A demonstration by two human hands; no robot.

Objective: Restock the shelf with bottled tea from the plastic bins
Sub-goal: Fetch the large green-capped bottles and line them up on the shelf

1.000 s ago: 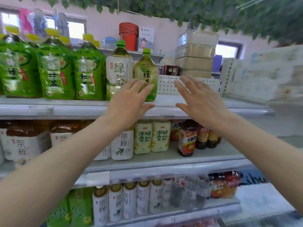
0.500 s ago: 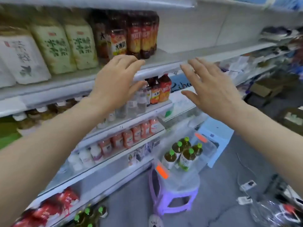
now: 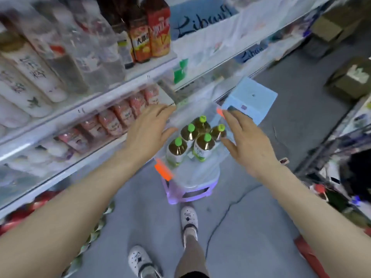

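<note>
Both hands, left [image 3: 149, 130] and right [image 3: 250, 138], hang open and empty over the clear bin [image 3: 181, 117] of tea bottles [image 3: 202, 146], one near each rim; bin's on a purple stool [image 3: 192, 192] right beside the shelf [image 3: 84, 115].

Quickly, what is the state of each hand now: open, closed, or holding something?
Left hand: open, holding nothing, over the bin.
Right hand: open, holding nothing, over the bottles.

Five bottles of tea [image 3: 203, 145] with green caps and amber liquid stand upright, bunched together, in the clear plastic bin [image 3: 192, 173] with orange latches. The bin sits on a purple stool [image 3: 190, 194], just beside the shelf [image 3: 84, 125] of drinks.
</note>
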